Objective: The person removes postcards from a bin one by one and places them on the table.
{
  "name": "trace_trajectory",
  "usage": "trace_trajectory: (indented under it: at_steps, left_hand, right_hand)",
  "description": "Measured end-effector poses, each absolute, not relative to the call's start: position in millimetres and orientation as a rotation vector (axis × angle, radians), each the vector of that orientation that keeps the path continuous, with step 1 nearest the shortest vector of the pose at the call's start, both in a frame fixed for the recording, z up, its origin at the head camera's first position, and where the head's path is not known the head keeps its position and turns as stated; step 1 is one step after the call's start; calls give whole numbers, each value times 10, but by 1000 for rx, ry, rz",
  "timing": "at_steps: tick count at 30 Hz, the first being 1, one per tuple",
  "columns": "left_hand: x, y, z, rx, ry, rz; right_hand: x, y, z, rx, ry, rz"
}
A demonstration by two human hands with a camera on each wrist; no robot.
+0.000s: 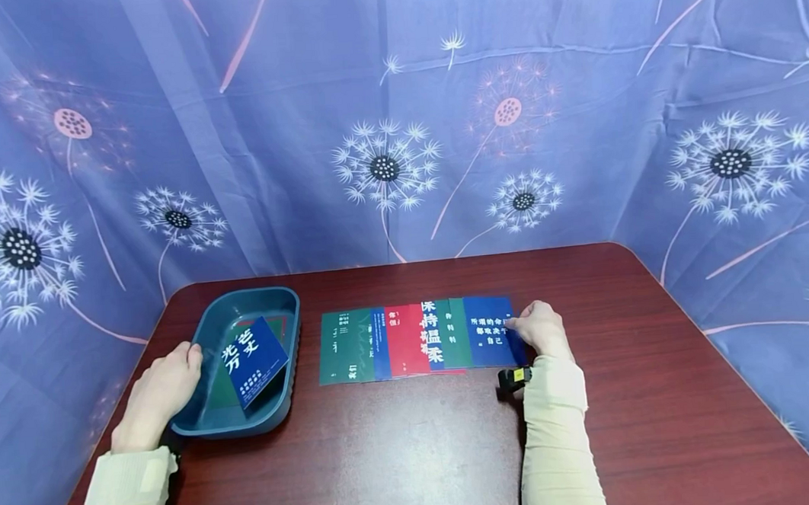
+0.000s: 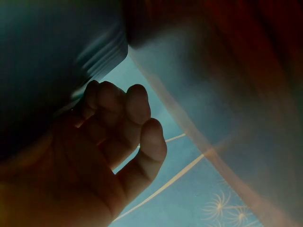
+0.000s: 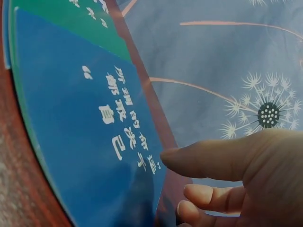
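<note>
On the left, my left hand (image 1: 162, 383) grips the left rim of a blue-green plastic tray (image 1: 291, 365). In the left wrist view its curled fingers (image 2: 152, 142) show beside the tray's dark outer wall (image 2: 102, 54). A blue card (image 1: 255, 359) with white Chinese characters lies tilted in the tray over a green card (image 1: 221, 388). My right hand (image 1: 544, 329) is at the right end of a row of overlapping cards. It pinches the edge of the rightmost blue card (image 1: 488, 343), thumb (image 3: 208, 161) over the printed face and the other fingers curled at the edge.
Left of the blue card, the row continues with a green card (image 1: 458, 326), red cards (image 1: 404, 352) and more green cards (image 1: 344, 347). The cards lie on a dark red wooden table (image 1: 401, 451). A blue dandelion-print curtain (image 1: 290, 174) hangs around its back and sides.
</note>
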State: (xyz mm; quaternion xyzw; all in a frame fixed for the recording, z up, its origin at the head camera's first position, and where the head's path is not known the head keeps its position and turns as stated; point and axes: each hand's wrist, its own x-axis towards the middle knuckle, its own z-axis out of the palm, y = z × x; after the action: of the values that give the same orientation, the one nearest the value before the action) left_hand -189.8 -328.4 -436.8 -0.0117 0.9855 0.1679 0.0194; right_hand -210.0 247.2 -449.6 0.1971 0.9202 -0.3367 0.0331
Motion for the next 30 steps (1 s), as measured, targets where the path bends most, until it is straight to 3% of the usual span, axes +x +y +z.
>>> trace_trajectory:
  at_steps: [17,30]
  left_hand:
    - [-1884,-3289,-4332,-42,3054,526]
    - [-1893,-3286,-4345,-48,3046,529]
  right_hand:
    - [-2112,2310,-4205,505,2850,-1119]
    - [-2081,1972,-3992,171,2929,-1201]
